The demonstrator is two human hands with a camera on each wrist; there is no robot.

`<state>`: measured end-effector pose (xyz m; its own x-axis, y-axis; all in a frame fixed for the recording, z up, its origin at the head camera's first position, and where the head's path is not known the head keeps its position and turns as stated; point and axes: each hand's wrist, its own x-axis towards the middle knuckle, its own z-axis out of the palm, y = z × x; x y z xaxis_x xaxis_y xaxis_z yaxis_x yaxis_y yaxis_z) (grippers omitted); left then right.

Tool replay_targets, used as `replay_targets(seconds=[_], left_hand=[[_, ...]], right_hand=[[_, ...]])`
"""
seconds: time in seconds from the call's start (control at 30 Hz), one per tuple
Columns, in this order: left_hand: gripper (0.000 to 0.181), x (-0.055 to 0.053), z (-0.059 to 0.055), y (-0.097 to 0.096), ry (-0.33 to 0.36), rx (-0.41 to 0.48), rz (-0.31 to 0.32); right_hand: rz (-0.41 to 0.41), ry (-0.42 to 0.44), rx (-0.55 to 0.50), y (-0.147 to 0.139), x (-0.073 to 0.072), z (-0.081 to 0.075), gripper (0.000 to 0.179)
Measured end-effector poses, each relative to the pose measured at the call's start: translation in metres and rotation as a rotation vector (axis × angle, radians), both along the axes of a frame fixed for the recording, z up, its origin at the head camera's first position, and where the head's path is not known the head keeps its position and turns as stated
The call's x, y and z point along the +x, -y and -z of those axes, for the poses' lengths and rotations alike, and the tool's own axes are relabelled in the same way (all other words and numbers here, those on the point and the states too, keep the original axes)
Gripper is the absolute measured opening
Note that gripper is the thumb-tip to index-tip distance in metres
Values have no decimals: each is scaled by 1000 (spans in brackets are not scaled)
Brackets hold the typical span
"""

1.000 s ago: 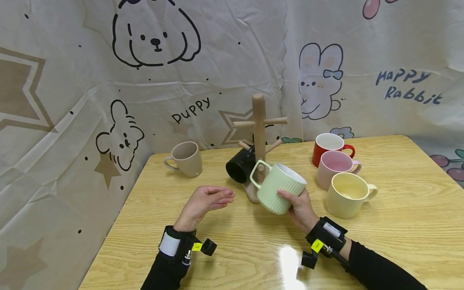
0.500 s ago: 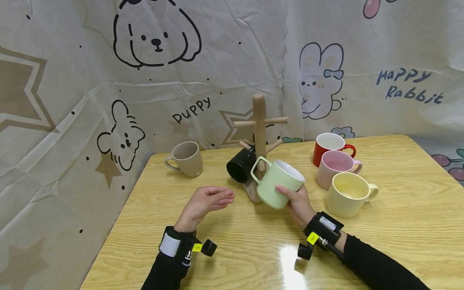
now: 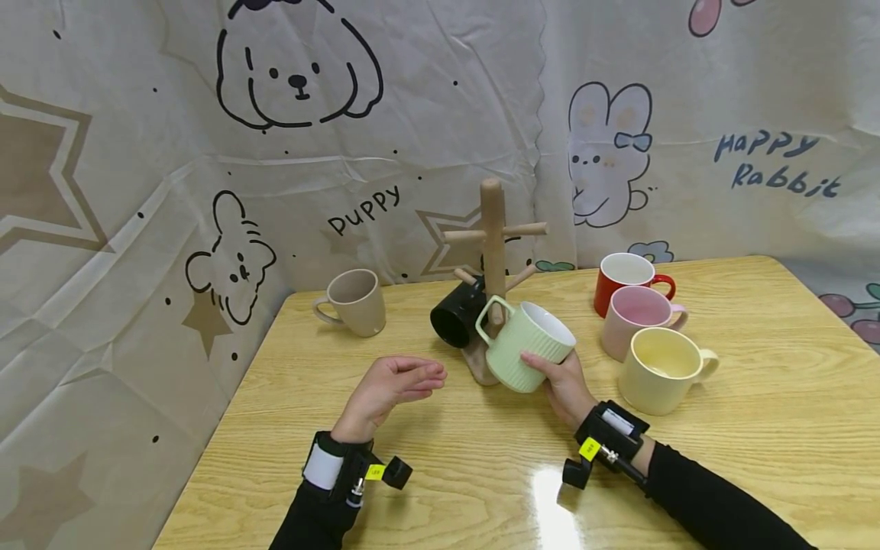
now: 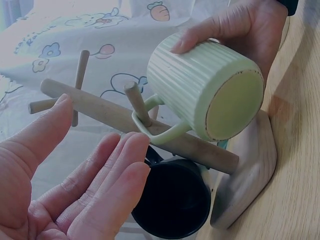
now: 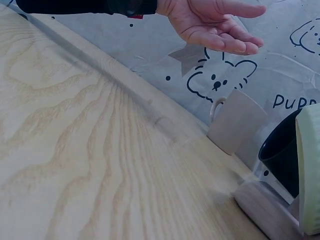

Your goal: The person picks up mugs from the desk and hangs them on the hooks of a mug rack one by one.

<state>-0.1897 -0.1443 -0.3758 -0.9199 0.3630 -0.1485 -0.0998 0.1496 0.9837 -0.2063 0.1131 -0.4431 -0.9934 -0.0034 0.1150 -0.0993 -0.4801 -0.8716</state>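
Note:
My right hand grips a ribbed light green mug by its body, thumb along the near side. The mug tilts, and its handle points left toward a wooden mug tree. In the left wrist view, a short peg of the tree shows inside the loop of the green handle. A black mug hangs tilted on the tree's left side, just beside the green one. My left hand holds nothing; its fingers are loosely extended, left of the tree's base.
A beige mug stands at the back left of the wooden table. On the right stand a red mug, a pink mug and a yellow mug. A printed cloth hangs behind.
My right hand has shifted slightly left and up with the green mug, closer to the mug tree. The left hand has stayed almost still.

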Motion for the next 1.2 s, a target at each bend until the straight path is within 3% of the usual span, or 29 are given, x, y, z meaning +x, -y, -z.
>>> replay_targets(seconds=[0.23,0.57,1.2], left_hand=[[43,1,1,0,-8,-13,1],[43,2,3,-1,-4,-15,-2],[44,3,4,-3,14,-28,4]], right_hand=[[-7,-16,-9,2,-1,6,51],[-61,70,-14,3,4,12,56],[-86,72,-151,12,9,15,42]])
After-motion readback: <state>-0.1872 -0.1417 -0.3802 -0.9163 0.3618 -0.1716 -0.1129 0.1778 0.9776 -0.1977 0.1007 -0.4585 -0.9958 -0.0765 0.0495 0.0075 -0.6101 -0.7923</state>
